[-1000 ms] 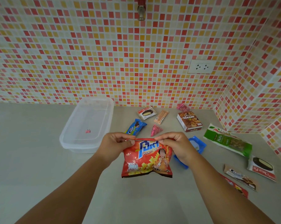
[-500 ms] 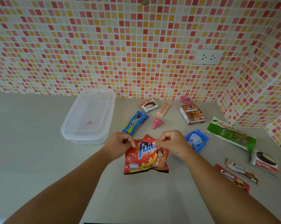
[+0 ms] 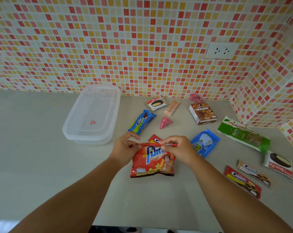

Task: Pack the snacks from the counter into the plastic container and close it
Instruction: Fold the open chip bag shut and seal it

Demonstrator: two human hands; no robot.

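A red potato snack bag (image 3: 152, 163) hangs over the counter's middle, pinched at its top edge by my left hand (image 3: 125, 147) and my right hand (image 3: 176, 147). The clear plastic container (image 3: 91, 115) lies up and to the left, its lid on it, apart from both hands. Behind the bag peeks a small red Oreo pack (image 3: 155, 140). Other snacks lie around: a blue cookie pack (image 3: 141, 121), a choco pie (image 3: 156, 103), a wafer (image 3: 172, 108), a pink candy (image 3: 165, 122), a brown biscuit box (image 3: 203, 113) and a blue pouch (image 3: 204, 142).
At the right lie a green nuts bag (image 3: 243, 134), a second choco pie (image 3: 279, 164), two long Oreo packs (image 3: 242, 181) and a pink candy (image 3: 195, 97) by the wall. Tiled walls close the back and right; a socket (image 3: 220, 50) sits on the back wall.
The view has tilted down and the tap has left the frame. Both hands have lowered the bag slightly toward the counter, still gripping its top edge.
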